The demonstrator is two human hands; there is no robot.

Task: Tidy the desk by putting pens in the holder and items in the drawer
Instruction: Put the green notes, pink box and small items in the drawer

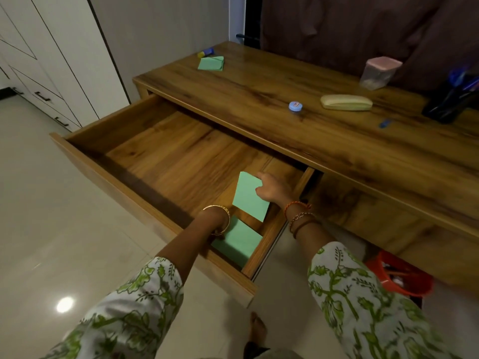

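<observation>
Open drawer point(160, 161) holds two green papers point(250, 195) (one held).

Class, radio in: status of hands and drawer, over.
Right hand holds green paper over open drawer. Left hand hidden inside. Nothing blocking.

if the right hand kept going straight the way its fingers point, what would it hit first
Probably nothing near: the right hand, holding a green paper, points up-left over the bare floor of the drawer. First contact would likely be the drawer's back, under the desk top; depth is unclear.
</observation>
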